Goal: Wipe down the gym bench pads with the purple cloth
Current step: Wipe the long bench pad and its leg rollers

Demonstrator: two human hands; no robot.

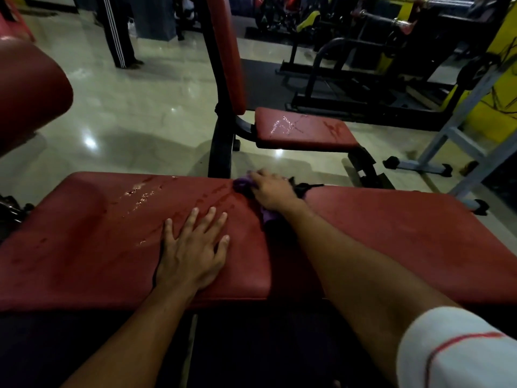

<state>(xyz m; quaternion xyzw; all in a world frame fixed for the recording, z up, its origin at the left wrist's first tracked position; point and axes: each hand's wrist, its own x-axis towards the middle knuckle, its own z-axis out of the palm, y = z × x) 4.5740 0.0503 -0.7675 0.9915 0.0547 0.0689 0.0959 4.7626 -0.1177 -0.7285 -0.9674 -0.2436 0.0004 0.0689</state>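
Mid-frame: right hand [272, 191] bunching purple cloth [242, 184] at pad [84, 247] edge; left hand [193, 250] flat, fingers spread. Sweep leftward across wet streaks [140, 196].

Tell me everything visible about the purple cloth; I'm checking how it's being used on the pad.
The purple cloth is soft, bunched fabric, mostly hidden beneath the right hand, which presses it onto the far right corner of the left red bench pad, beside the gap between the two pads. One crumpled lobe shows past the fingers; another bit pokes out near the wrist. Whether it is wet cannot be told. The left hand lies flat on the same pad, clear of the cloth.
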